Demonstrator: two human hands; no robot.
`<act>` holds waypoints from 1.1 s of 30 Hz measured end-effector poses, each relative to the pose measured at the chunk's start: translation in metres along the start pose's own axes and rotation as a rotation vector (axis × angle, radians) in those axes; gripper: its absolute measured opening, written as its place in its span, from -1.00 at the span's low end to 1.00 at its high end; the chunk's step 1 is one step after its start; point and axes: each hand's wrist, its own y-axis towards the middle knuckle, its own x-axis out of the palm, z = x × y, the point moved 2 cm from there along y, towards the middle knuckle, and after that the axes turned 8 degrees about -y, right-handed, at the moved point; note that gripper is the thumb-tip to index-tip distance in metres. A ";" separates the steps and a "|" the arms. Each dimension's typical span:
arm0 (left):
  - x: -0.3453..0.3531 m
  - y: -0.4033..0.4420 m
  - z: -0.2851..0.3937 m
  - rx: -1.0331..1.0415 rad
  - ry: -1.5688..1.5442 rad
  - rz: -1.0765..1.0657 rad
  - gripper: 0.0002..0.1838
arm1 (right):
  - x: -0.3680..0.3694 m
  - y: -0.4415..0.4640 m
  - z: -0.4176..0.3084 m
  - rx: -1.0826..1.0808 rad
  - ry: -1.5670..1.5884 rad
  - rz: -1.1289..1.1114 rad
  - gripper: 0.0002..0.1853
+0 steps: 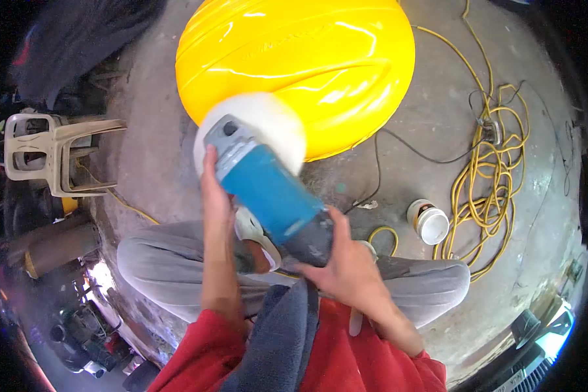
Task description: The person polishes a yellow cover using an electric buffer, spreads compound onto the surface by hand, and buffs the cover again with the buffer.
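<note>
A blue power polisher (271,193) with a round white pad (258,117) is held at the middle of the view. My left hand (217,189) grips its head end, close to the pad. Around the dark rear end of the tool, my right hand (338,258) is closed. The pad overlaps the lower left edge of a large glossy yellow shell (294,65); whether it touches the surface cannot be told. The pad looks blurred.
A beige plastic chair (55,153) lies at the left. To the right are a white can (430,222) and a tangled yellow cord (496,176) on the concrete floor (536,222). A dark cable (431,160) runs near the shell. Machine parts (78,346) stand at the lower left.
</note>
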 end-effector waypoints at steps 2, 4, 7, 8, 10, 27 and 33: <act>0.038 -0.009 -0.007 0.019 0.091 0.042 -0.36 | -0.022 -0.013 0.010 0.131 0.001 0.029 0.06; 0.062 0.006 -0.027 0.076 0.381 -0.071 -0.35 | -0.032 -0.028 0.033 -0.052 -0.042 0.296 0.05; 0.130 0.003 -0.027 0.114 0.671 -0.269 -0.29 | -0.048 -0.041 0.045 0.257 0.346 0.310 -0.03; 0.143 0.004 -0.036 0.136 0.555 -0.300 -0.25 | -0.053 -0.043 0.043 0.330 0.413 0.300 -0.04; 0.153 0.008 -0.036 0.067 0.673 -0.322 -0.25 | -0.050 -0.044 0.042 0.401 0.488 0.296 -0.05; -0.030 0.019 0.143 0.461 0.268 -0.059 -0.43 | 0.161 0.122 -0.061 -0.351 0.862 0.065 0.02; 0.016 0.029 0.103 0.693 1.016 -0.199 -0.42 | 0.229 0.156 -0.058 -0.394 1.093 0.499 0.03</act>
